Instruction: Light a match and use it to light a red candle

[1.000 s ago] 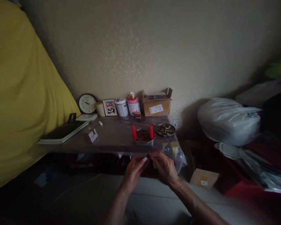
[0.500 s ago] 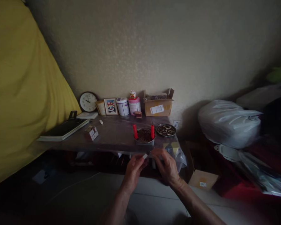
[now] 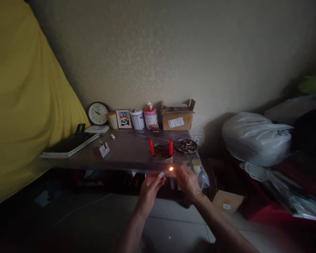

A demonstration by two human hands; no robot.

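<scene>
My left hand (image 3: 149, 190) is closed on a small matchbox (image 3: 161, 174) held just below the table's front edge. My right hand (image 3: 187, 181) pinches a match whose tip burns with a small flame (image 3: 171, 169) right beside the box. Straight beyond the flame, on the low table (image 3: 126, 154), a round metal bowl (image 3: 162, 153) of dark material holds two upright red candles (image 3: 151, 147), one on each side.
A second metal dish (image 3: 186, 145) of used matches sits right of the bowl. A stack of matchboxes (image 3: 102, 149), a black book (image 3: 68, 144), a clock (image 3: 98, 114), tins and a cardboard box (image 3: 177, 117) line the table. Yellow curtain on the left, bagged clutter on the right.
The match has caught fire; a flame now burns at its tip beside the matchbox. My right hand has shifted slightly right and up from the box.
</scene>
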